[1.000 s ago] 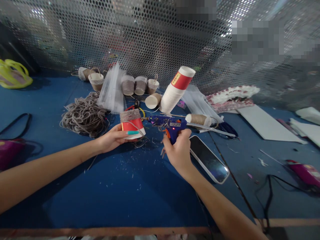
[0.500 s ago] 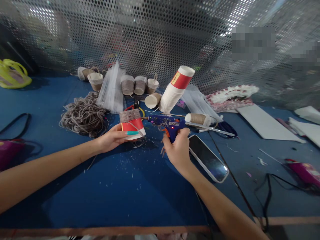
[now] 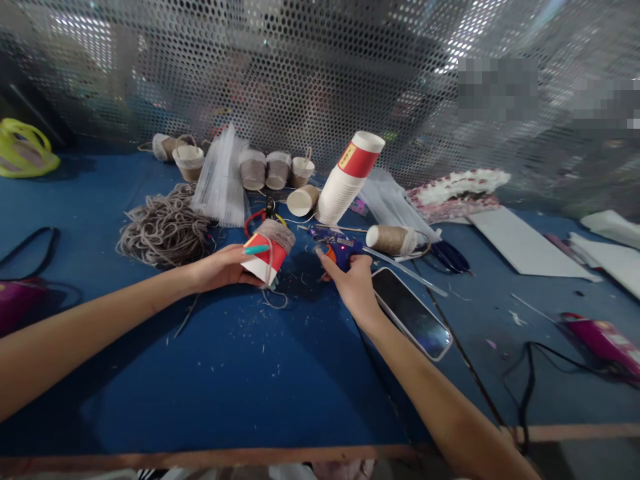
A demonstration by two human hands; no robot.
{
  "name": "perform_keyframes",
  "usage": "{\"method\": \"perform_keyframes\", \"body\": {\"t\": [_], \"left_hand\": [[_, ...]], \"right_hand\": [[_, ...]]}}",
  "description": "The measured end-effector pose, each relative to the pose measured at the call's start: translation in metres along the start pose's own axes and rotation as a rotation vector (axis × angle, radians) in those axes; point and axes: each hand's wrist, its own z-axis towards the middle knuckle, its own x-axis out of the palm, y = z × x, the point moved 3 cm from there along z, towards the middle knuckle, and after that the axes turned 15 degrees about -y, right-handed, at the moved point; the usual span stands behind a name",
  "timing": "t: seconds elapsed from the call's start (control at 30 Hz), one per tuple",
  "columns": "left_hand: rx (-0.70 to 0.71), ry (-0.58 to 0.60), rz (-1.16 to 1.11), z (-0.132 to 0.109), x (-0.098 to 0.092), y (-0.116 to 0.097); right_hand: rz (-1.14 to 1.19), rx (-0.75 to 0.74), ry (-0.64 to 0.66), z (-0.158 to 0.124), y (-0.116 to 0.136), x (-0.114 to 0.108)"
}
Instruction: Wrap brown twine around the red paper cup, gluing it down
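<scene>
Gripping a cord-wrapped red-and-white paper cup (image 3: 261, 262) in the left hand (image 3: 225, 268), a blue plastic glue gun (image 3: 344, 248) in the right hand (image 3: 357, 287).

Holds the paper cup tilted between left thumb and fingers over the blue tabletop (image 3: 200, 393), with grey-brown cord (image 3: 276, 233) wound around its upper end and a loose strand (image 3: 275, 305) trailing below. Wraps right fingers around the glue gun's handle, with nozzle (image 3: 305, 229) near the cord but apart from it. Farther out: a white-edged black smartphone (image 3: 411, 313) beside the right wrist, a tangled grey-brown cord heap (image 3: 163, 230) to the left, a leaning white paper-cup stack (image 3: 338, 195) behind.
</scene>
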Motion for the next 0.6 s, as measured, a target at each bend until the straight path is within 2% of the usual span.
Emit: {"method": "perform_keyframes", "body": {"t": [0.1,0.2,0.27,0.33,0.4,0.5,0.6], "left_hand": [[-0.040,-0.005,0.020,0.007,-0.010,0.007],[-0.087,0.004,0.047,0.009,-0.016,0.010],[-0.114,0.036,0.077,0.008,-0.018,0.010],[-0.119,0.062,0.099,0.007,-0.020,0.009],[-0.120,0.083,0.108,0.007,-0.020,0.007],[-0.147,0.092,0.122,0.006,-0.018,0.005],[-0.163,0.065,0.142,0.003,-0.015,0.002]], "right_hand": [[-0.126,-0.110,-0.060,0.001,-0.003,-0.002],[-0.295,-0.388,-0.090,-0.005,0.005,-0.007],[-0.414,-0.563,-0.159,-0.011,0.015,-0.012],[-0.428,-0.692,-0.205,-0.017,0.027,-0.017],[-0.304,-0.835,-0.162,-0.026,0.040,-0.019],[-0.084,-1.066,0.015,-0.044,0.056,-0.018],[-0.020,-1.160,0.158,-0.060,0.063,-0.017]]}}
